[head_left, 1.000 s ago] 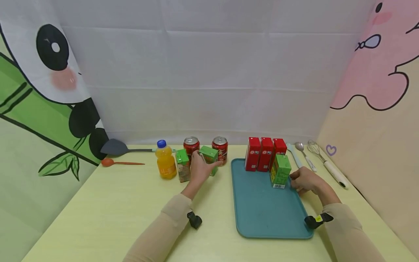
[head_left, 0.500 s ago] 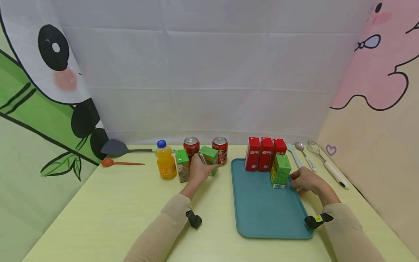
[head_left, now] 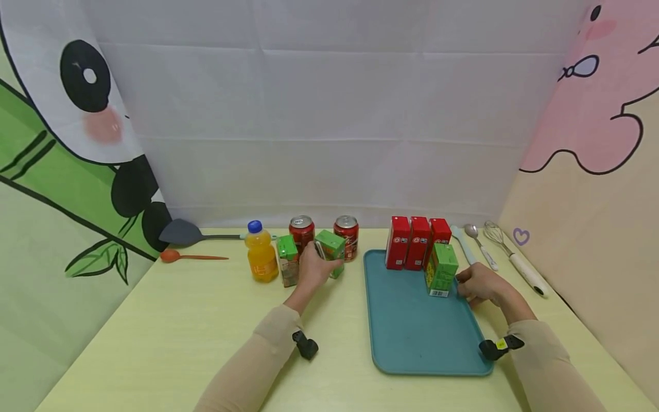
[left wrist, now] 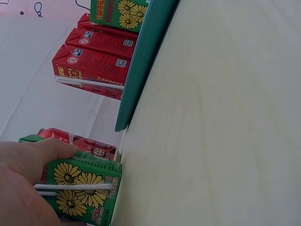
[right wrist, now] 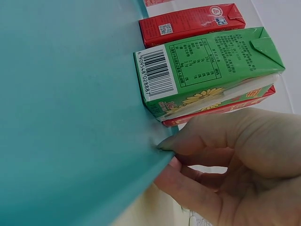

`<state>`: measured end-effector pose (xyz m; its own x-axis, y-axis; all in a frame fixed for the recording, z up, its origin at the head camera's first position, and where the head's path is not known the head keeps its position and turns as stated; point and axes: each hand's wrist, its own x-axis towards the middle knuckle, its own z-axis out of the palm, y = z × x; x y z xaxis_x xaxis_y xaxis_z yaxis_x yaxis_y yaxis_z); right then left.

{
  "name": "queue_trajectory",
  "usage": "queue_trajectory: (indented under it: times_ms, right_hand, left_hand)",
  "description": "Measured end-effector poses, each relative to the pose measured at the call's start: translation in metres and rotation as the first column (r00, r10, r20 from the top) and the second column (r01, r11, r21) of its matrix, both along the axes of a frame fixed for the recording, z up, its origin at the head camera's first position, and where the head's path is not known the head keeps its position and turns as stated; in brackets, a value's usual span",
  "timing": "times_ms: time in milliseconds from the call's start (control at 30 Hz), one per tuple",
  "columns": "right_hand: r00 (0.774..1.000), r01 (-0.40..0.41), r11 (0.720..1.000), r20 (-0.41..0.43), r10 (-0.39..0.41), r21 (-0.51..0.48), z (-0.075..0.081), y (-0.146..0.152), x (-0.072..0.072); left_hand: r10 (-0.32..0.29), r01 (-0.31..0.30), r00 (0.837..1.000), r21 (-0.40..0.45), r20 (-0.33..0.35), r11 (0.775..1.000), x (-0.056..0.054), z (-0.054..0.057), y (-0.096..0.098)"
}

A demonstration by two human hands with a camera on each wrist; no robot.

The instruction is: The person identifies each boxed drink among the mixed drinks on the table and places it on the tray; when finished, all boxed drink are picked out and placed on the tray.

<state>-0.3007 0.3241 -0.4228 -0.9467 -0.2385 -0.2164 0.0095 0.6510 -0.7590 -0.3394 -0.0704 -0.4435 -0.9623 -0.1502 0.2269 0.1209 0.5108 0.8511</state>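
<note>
My left hand (head_left: 313, 270) grips an upright green drink carton (head_left: 334, 243) at the back of the table. Its thumb lies along one side of the carton in the left wrist view, where yellow flowers and a straw show on the front; the other fingers are mostly hidden. A second green carton (head_left: 288, 266) stands just left of that hand. My right hand (head_left: 481, 285) pinches the right rim of the blue-green tray (head_left: 422, 337) between thumb and fingers. Close to its fingertips, another green carton (right wrist: 202, 61) stands on the tray, in front of three red cartons (head_left: 397, 243).
Two red cans (head_left: 347, 237) stand behind the left hand, with an orange juice bottle (head_left: 261, 257) farther left. A dark spatula (head_left: 181, 232) and an orange spoon (head_left: 170, 256) lie at the left. Right of the tray are a whisk (head_left: 527, 274) and a metal spoon (head_left: 479, 243).
My left thumb and fingers have drawn in slightly on the green carton. The right hand and the tray have stayed in place.
</note>
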Motion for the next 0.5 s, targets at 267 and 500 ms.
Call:
queue_trajectory:
  times_ms: [267, 500]
  right_hand:
    - [1.000, 0.002, 1.000, 0.001, -0.002, 0.002, 0.000, 0.000, 0.000]
    - [1.000, 0.011, 1.000, 0.004, -0.011, 0.005, -0.001, 0.000, 0.000]
  left_hand:
    - [-0.001, 0.002, 1.000, -0.010, 0.022, 1.000, -0.001, 0.000, 0.001]
    - [-0.013, 0.013, 0.999, -0.010, 0.035, 1.000, 0.002, 0.012, 0.000]
